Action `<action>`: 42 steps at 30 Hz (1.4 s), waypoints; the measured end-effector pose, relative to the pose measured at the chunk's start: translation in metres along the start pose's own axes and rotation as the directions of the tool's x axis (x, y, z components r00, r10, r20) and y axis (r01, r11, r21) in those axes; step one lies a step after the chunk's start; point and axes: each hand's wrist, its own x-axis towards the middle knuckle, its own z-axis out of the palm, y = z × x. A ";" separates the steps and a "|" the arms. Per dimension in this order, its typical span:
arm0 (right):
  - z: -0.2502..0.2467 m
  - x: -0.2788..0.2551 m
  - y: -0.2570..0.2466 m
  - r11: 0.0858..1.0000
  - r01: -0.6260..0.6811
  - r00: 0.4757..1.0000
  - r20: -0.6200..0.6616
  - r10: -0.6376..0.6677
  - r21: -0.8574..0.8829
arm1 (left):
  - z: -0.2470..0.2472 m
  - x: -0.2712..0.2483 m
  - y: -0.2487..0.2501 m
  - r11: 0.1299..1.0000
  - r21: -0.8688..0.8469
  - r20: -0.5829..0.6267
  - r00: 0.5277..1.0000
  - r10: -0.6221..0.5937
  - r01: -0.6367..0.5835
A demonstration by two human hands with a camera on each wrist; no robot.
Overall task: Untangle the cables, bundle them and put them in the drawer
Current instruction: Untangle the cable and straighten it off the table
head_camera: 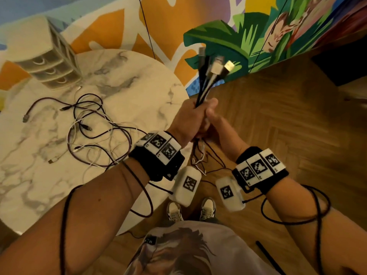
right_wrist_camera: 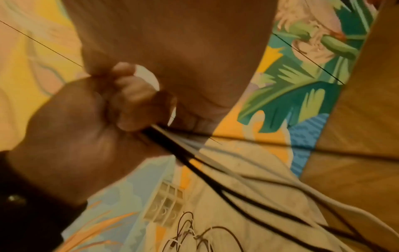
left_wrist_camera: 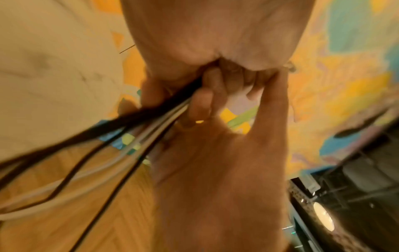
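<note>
Both hands meet above the table's right edge and grip one cable bundle of black and white leads. Its USB plugs point up and away from me. My left hand wraps the bundle from the left, and my right hand closes on it from the right. The leads' loose lengths hang below the fists. The left wrist view shows curled fingers round the blurred leads. More tangled cables lie on the table. The small beige drawer unit stands at its far left.
The round marble table fills the left. Parquet floor lies to the right, with a colourful painted surface beyond. A dark box sits at the far right. My shoes stand below the hands. The drawer unit also shows in the right wrist view.
</note>
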 end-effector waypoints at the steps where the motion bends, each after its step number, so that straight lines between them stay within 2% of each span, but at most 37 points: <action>1: 0.003 -0.001 0.008 1.000 -0.018 0.999 0.032 0.017 0.022 | 0.000 0.000 0.005 1.000 -0.002 0.000 1.000 -0.003 0.003; 2: 0.005 0.000 0.014 0.999 -0.052 0.998 0.046 0.052 -0.014 | 0.000 -0.001 0.009 1.000 0.017 0.015 1.000 0.015 -0.015; 4: 0.003 0.001 0.030 0.956 -0.053 0.997 0.032 0.065 -0.290 | 0.001 -0.002 0.021 0.977 0.193 0.047 0.995 0.087 -0.095; 5: 0.000 0.004 0.036 0.907 -0.042 0.999 0.006 0.050 -0.419 | 0.002 -0.001 0.027 0.937 0.323 0.063 0.991 0.117 -0.131; 7: -0.009 0.012 0.044 0.838 -0.058 0.993 -0.119 -0.009 -0.543 | 0.005 -0.002 0.039 0.831 0.520 0.129 0.980 0.151 -0.196; 8: -0.015 0.017 0.046 0.812 -0.068 0.985 -0.169 -0.038 -0.580 | 0.008 -0.004 0.043 0.747 0.610 0.196 0.963 0.182 -0.265; 9: -0.021 0.021 0.049 0.754 -0.103 0.983 -0.183 -0.023 -0.649 | 0.013 -0.007 0.048 0.612 0.710 0.284 0.937 0.205 -0.349; 11: -0.037 0.027 0.068 0.647 -0.252 0.965 -0.241 0.108 -0.720 | 0.023 -0.015 0.058 0.289 0.820 0.455 0.869 0.195 -0.495; 12: -0.042 0.026 0.083 0.649 -0.322 0.943 -0.291 0.159 -0.689 | 0.025 -0.019 0.065 0.160 0.820 0.521 0.832 0.190 -0.550; 13: -0.049 0.024 0.098 0.683 -0.388 0.913 -0.362 0.191 -0.619 | 0.025 -0.021 0.074 0.090 0.810 0.555 0.807 0.201 -0.579; 14: -0.058 0.019 0.114 0.720 -0.433 0.880 -0.429 0.206 -0.542 | 0.024 -0.021 0.084 0.051 0.799 0.573 0.784 0.238 -0.600; 15: -0.066 0.014 0.132 0.733 -0.503 0.826 -0.506 0.250 -0.458 | 0.021 -0.021 0.093 0.009 0.789 0.587 0.757 0.286 -0.615; 17: -0.084 0.007 0.154 0.655 -0.669 0.693 -0.615 0.378 -0.351 | 0.012 -0.021 0.108 -0.036 0.783 0.581 0.711 0.396 -0.620; 19: -0.101 0.010 0.160 0.629 -0.733 0.598 -0.687 0.414 -0.259 | 0.008 -0.022 0.116 -0.076 0.786 0.561 0.657 0.503 -0.613; 21: -0.112 0.019 0.150 0.655 -0.718 0.581 -0.720 0.378 -0.236 | 0.006 -0.026 0.124 -0.075 0.788 0.553 0.649 0.523 -0.611; 23: -0.122 0.027 0.143 0.664 -0.693 0.598 -0.739 0.310 -0.281 | 0.003 -0.027 0.125 -0.086 0.801 0.547 0.665 0.509 -0.593; 24: -0.126 0.028 0.142 0.619 -0.692 0.630 -0.730 0.266 -0.372 | 0.000 -0.027 0.125 -0.096 0.810 0.537 0.666 0.518 -0.578; 25: -0.128 0.027 0.141 0.529 -0.689 0.682 -0.689 0.244 -0.495 | -0.002 -0.026 0.123 -0.105 0.815 0.524 0.649 0.552 -0.569; 27: -0.131 0.023 0.142 0.242 -0.631 0.774 -0.573 0.271 -0.737 | -0.001 -0.026 0.118 -0.086 0.814 0.505 0.627 0.593 -0.575; 28: -0.134 0.021 0.143 0.129 -0.586 0.790 -0.530 0.307 -0.800 | 0.003 -0.026 0.115 -0.064 0.814 0.490 0.622 0.610 -0.578; 29: -0.136 0.019 0.143 0.062 -0.542 0.803 -0.495 0.332 -0.838 | 0.006 -0.024 0.109 -0.031 0.814 0.475 0.634 0.610 -0.580; 31: -0.136 0.017 0.137 0.036 -0.478 0.828 -0.437 0.351 -0.878 | 0.010 -0.017 0.095 0.120 0.817 0.400 0.703 0.588 -0.565; 33: -0.132 0.015 0.122 0.149 -0.453 0.867 -0.395 0.305 -0.879 | 0.011 -0.008 0.074 0.439 0.733 0.235 0.800 0.552 -0.519; 35: -0.123 0.008 0.090 0.393 -0.345 0.938 -0.296 0.181 -0.853 | 0.012 -0.002 0.047 0.751 0.534 0.026 0.895 0.445 -0.388; 36: -0.115 0.003 0.069 0.549 -0.252 0.967 -0.234 0.104 -0.797 | 0.013 0.001 0.033 0.848 0.442 -0.043 0.938 0.344 -0.291; 37: -0.103 -0.004 0.043 0.700 -0.161 0.983 -0.173 0.055 -0.695 | 0.011 0.002 0.018 0.911 0.367 -0.081 0.969 0.233 -0.188; 38: -0.091 -0.012 0.019 0.832 -0.070 0.995 -0.095 0.021 -0.550 | 0.010 0.002 0.006 0.938 0.327 -0.079 0.986 0.146 -0.113; 39: -0.077 -0.019 -0.004 0.912 -0.004 1.000 -0.004 0.003 -0.410 | 0.011 0.000 -0.001 0.952 0.298 -0.045 0.995 0.093 -0.076; 40: -0.065 -0.023 -0.017 0.947 0.026 0.996 0.089 0.003 -0.321 | 0.013 -0.003 -0.006 0.961 0.262 0.022 0.996 0.092 -0.094; 42: -0.042 -0.025 -0.031 0.933 0.035 0.981 0.190 0.037 -0.359 | 0.019 -0.014 -0.008 0.945 0.296 0.181 0.980 0.084 -0.136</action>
